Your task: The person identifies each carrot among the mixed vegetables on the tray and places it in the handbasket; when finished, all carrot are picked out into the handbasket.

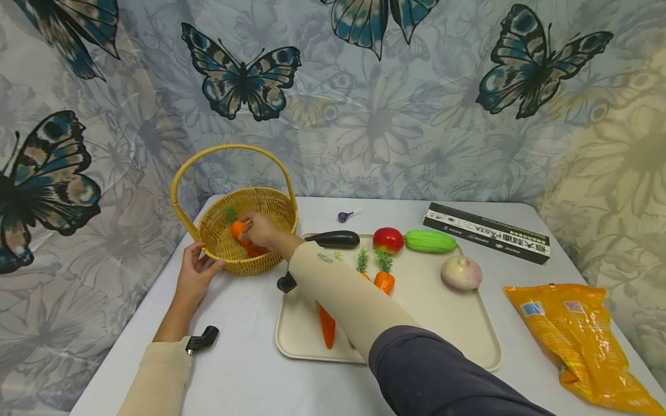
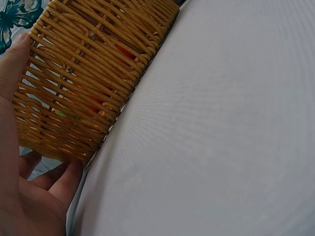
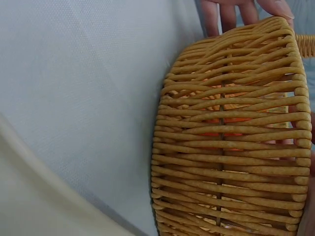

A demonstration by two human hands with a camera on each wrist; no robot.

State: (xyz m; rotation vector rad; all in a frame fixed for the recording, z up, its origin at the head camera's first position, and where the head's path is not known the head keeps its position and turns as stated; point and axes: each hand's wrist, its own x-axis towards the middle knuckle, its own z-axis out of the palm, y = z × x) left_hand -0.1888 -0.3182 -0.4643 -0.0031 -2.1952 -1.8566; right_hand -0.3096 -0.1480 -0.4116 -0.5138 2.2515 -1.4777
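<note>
White tabletop (image 1: 244, 346), basket (image 1: 255, 265) near left edge (image 1: 139, 318)

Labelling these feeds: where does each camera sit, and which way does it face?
Head: on the head, facing forward and down at the basket; left hand, right hand and sleeves show.
Left wrist: on that wrist, facing the basket's side; left hand shows.
Right wrist: on that wrist, facing the basket's side; left hand and seemingly right hand show partly.
Wrist views share basket and left hand.

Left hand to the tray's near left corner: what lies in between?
Nothing; the head view shows that stretch bare, with only white tabletop between the left hand and that corner of the tray.
</note>
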